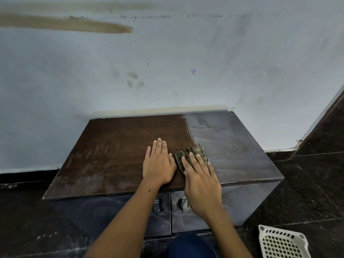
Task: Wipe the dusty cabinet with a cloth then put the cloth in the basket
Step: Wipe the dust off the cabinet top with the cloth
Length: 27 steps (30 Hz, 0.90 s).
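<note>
The cabinet [130, 157] top is partly wiped: grey dust remains over its right side. The cloth [193, 155] is pressed flat near the front edge by the right hand [202, 180]; the left hand [158, 164] is spread beside it. The basket [283, 243] is not yet used.

checked cloth [191, 155] on half-dusty cabinet [115, 155]
</note>
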Tool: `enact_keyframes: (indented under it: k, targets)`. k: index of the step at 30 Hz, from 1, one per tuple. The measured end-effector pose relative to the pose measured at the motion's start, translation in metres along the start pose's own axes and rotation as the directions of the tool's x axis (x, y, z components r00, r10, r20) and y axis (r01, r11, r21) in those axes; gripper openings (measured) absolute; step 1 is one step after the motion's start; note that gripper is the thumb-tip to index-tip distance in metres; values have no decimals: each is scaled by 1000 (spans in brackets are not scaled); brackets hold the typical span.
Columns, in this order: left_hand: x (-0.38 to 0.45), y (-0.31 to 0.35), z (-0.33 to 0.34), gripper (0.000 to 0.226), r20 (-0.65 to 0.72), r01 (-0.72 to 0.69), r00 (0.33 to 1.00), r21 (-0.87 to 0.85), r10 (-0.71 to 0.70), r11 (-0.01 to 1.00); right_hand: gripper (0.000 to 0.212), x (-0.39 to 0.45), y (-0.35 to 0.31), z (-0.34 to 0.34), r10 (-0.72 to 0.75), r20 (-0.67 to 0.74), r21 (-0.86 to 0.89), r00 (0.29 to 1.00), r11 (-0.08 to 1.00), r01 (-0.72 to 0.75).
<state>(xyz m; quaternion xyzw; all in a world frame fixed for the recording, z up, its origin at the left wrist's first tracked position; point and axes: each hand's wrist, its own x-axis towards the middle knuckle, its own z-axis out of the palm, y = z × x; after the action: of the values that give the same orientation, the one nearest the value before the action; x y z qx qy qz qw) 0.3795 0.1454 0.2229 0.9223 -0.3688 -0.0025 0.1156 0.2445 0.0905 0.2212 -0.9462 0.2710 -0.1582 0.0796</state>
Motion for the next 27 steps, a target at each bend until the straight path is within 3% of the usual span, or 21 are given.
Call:
enact_keyframes:
  k: [2,6,10,14,22,27]
  targets:
    - [0,1,1,57,-6,5,1000,5,-5,1000,49,-9,1,1,28,-29,12,999,1000,-28]
    - [0,3,0,57,8,21,1000,14,-21,1000,50,27,-13,1,49,119,74,992,996,-58]
    - [0,0,-3,55,39,9,999,32,-10,999,49,55,-20,2,12,177,99,984,995,-30]
    - [0,0,-3,56,41,6,999,20,-6,1000,47,26,0,-6,-10,117,72,993,997,2]
    - [1,2,0,57,17,18,1000,29,-18,999,49,16,26,-17,155,84,3,984,988,-156]
    - [1,4,-2,57,39,13,999,36,-15,999,49,18,2,-2,-32,71,45,997,999,29]
